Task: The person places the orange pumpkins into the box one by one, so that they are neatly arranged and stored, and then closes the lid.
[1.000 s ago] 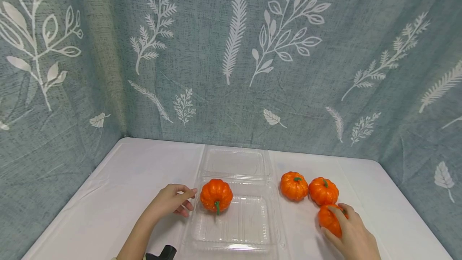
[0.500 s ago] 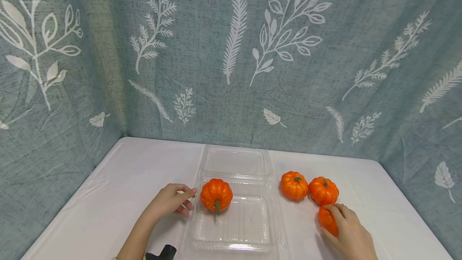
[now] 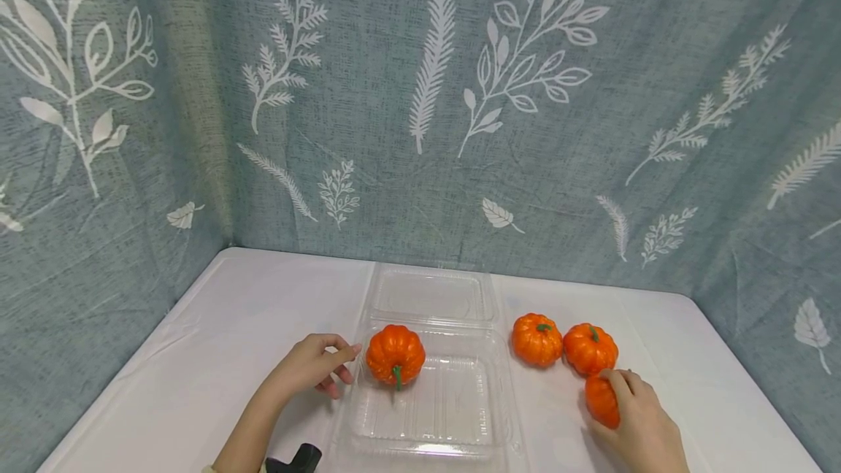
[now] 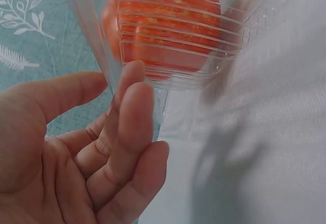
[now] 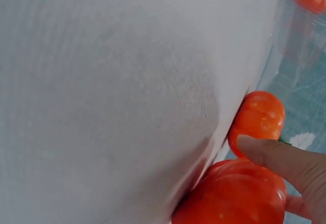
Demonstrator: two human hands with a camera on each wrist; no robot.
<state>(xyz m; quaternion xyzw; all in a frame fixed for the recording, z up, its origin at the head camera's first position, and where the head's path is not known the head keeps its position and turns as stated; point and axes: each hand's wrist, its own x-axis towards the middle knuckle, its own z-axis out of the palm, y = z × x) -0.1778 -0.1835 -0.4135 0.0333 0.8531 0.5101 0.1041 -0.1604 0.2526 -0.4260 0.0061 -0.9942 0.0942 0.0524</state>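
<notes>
In the head view a clear plastic clamshell container (image 3: pixel 453 407) lies open, with one orange toy pumpkin (image 3: pixel 396 352) in its left side. My left hand (image 3: pixel 315 367) pinches the container's left rim; the left wrist view shows that rim between thumb (image 4: pixel 76 91) and index finger. On the right, my right hand (image 3: pixel 640 418) holds another toy pumpkin (image 3: pixel 601 401) from above, covering its stem. In the right wrist view this pumpkin (image 5: pixel 234 196) sits low on the white cloth beneath my thumb (image 5: pixel 275 155). Two more pumpkins, one left (image 3: pixel 536 340) and one right (image 3: pixel 590 349), stand just beyond it.
The container's lid (image 3: pixel 430 294) is folded back toward the rear of the white-covered table (image 3: pixel 276 290). A blue-green curtain (image 3: pixel 381 188) with white leaf prints encloses the back and sides. A black strap piece (image 3: pixel 304 458) shows below the left forearm.
My right fingers have closed farther around the pumpkin, and its stem has gone out of sight. It has shifted slightly right. The left hand stays at the rim.
</notes>
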